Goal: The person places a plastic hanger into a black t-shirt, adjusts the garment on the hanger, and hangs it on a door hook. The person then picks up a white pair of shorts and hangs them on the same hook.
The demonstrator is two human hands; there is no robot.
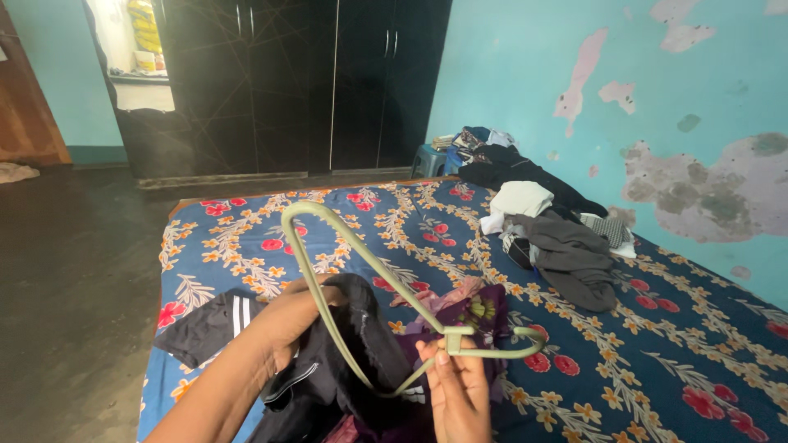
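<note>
One pale green plastic hanger point(361, 271) sits at the lower centre of the frame, tilted, its hook point(525, 343) pointing to the right. The right hand point(458, 385), at the bottom centre, pinches the hanger just below the hook, fingers point(443, 358) closed on the neck. The left hand point(289, 316), lower left of centre, has its fingers closed on one black garment point(349, 361) with white stripes, which is threaded through the hanger's loop and hangs down toward the bottom edge. Both hands are over one bed point(698, 361) covered in a blue floral sheet. A second dark striped piece point(209, 324) lies flat on the bed to the left, and a purple patterned cloth point(480, 308) lies just behind the hanger. At the right centre, a heap of clothes point(550, 234) lies against the peeling turquoise wall point(574, 49). One black wardrobe point(328, 82) fills the upper centre, and one blue stool point(431, 160) stands beside it.
</note>
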